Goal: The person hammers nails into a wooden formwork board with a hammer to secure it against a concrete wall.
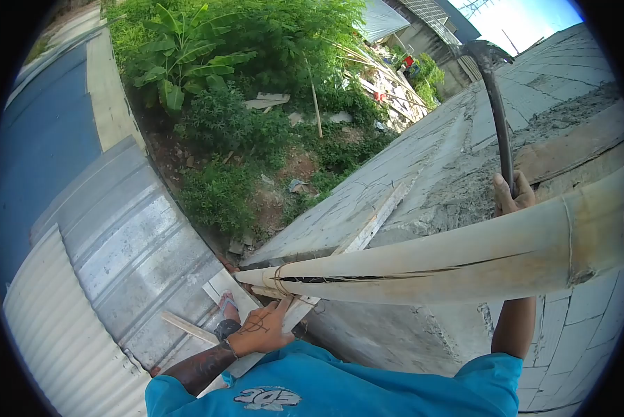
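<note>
Pole (pixel 465 257): bamboo, pale cream and smooth. It is thick at the right edge of view and tapers to a narrow tip at centre-left. It lies nearly level across the lower middle, over the wall top and just in front of the chest. A long dark split runs along its side from near the tip toward the middle. A raised node ring shows near the thick end. Thin wire (pixel 280 279) is wound round it several times just behind the tip.

Left hand (pixel 260 332): palm down, fingers spread, not clasped on anything. It rests on the lower end of a plank (pixel 371 226), with the thumb raised to the pole's underside by the wire. There is a dark band on the wrist.

Plank: flat, narrow, light wood with a rough sawn face. It is laid diagonally on the wall and passes under the pole tip.

Right hand (pixel 512 196): raised just behind the pole, fist clamped on the shaft of a tool (pixel 498 111). The tool is dark, thin and slightly bowed, with a hooked head at the top.

Wall (pixel 395 160): grey block, flat-topped, with coarse crumbly mortar smeared beside the right hand.

Sheets (pixel 124 257): corrugated metal, dull silver, ribbed, at lower left below the wall. A sandal (pixel 227 301) stands on a board there.

Plants (pixel 242 118): dense, broad-leaved, beyond the sheets.
</note>
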The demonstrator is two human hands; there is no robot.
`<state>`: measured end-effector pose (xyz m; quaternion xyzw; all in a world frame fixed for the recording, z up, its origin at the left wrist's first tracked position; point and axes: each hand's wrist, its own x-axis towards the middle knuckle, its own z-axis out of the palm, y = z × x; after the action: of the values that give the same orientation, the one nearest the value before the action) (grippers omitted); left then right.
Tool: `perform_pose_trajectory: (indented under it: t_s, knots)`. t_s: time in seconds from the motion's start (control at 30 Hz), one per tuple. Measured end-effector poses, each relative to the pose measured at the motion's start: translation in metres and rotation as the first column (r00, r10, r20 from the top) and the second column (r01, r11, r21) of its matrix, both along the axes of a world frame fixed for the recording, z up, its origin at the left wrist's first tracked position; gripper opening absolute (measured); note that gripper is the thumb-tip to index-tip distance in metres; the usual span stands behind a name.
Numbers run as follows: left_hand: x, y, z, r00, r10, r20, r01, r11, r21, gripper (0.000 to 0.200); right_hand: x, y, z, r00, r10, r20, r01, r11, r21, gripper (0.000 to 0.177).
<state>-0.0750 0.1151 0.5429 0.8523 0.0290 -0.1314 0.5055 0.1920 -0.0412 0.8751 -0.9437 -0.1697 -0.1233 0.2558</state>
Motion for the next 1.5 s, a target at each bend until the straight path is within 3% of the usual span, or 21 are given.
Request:
perform_pose_trajectory:
  t_s: [0.07,0.1,0.17,0.2,0.3,0.37,0.5,0.7,0.8,0.9,1.0,1.1,1.3,1.37,1.5]
  knots:
    - [-0.001,-0.001,0.001,1.000,-0.003,0.004,0.003,1.000,-0.001,0.087,-0.010,-0.030,-0.012,1.000,-0.016,0.027,0.004,0.925,0.381,0.025]
    - [-0.001,-0.002,0.002,1.000,-0.004,0.005,0.004,1.000,-0.005,0.087,0.001,-0.056,-0.037,0.997,0.006,0.083,-0.060,0.746,0.663,0.025]
    - [0.000,-0.002,0.003,0.999,-0.019,-0.028,0.019,1.000,0.001,0.088,0.000,-0.079,-0.051,0.993,0.056,0.100,-0.112,0.640,0.760,0.023]
    - [0.000,-0.002,0.003,0.999,-0.024,-0.048,0.024,1.000,0.000,0.088,-0.004,-0.085,-0.049,0.994,0.096,0.046,-0.104,0.774,0.624,0.023]
    - [0.002,-0.002,0.003,0.999,-0.029,-0.033,0.030,0.999,0.018,0.089,-0.010,-0.091,-0.056,0.990,0.128,-0.060,-0.088,0.887,0.454,0.024]
    - [0.002,-0.003,-0.001,0.999,-0.031,-0.026,0.031,0.999,0.025,0.089,-0.011,-0.098,-0.063,0.984,0.114,-0.135,-0.039,0.885,0.463,0.026]
    - [0.005,-0.002,0.007,0.998,-0.025,-0.063,0.026,0.999,0.024,0.088,-0.007,-0.104,-0.075,0.985,0.119,-0.122,-0.046,0.875,0.482,0.031]
    - [0.002,-0.002,-0.003,0.998,-0.001,-0.058,0.002,1.000,0.016,0.086,-0.019,-0.109,-0.116,0.992,-0.073,0.104,0.002,0.826,0.564,0.028]
    - [0.004,0.001,-0.002,0.998,0.001,-0.063,0.001,0.999,0.039,0.086,-0.021,-0.115,-0.140,0.953,-0.220,0.209,0.083,0.852,0.517,0.031]
    - [0.006,0.003,0.002,0.999,0.001,-0.053,0.001,0.999,0.032,0.087,-0.021,-0.124,-0.161,0.898,-0.230,0.375,0.041,0.893,0.448,0.032]
    - [0.008,0.005,0.006,0.998,-0.010,-0.060,0.011,1.000,0.010,0.087,-0.019,-0.127,-0.167,0.848,-0.395,0.354,0.243,0.883,0.403,0.028]
    - [0.008,0.003,-0.006,0.999,-0.015,-0.051,0.015,1.000,-0.011,0.088,0.002,-0.144,-0.186,0.734,-0.425,0.530,0.309,0.903,0.297,0.028]
    - [0.012,-0.002,0.014,0.996,-0.015,-0.087,0.013,1.000,-0.025,0.090,0.024,-0.141,-0.208,0.647,-0.409,0.644,0.299,0.913,0.279,0.031]
    - [0.010,-0.004,0.009,0.999,-0.009,-0.040,0.009,1.000,0.015,0.090,0.023,-0.142,-0.217,0.631,-0.442,0.638,0.358,0.895,0.266,0.031]
    - [0.011,-0.005,0.007,0.994,0.008,-0.106,-0.011,1.000,-0.029,0.088,0.024,-0.141,-0.212,0.605,-0.448,0.658,0.405,0.885,0.230,0.031]
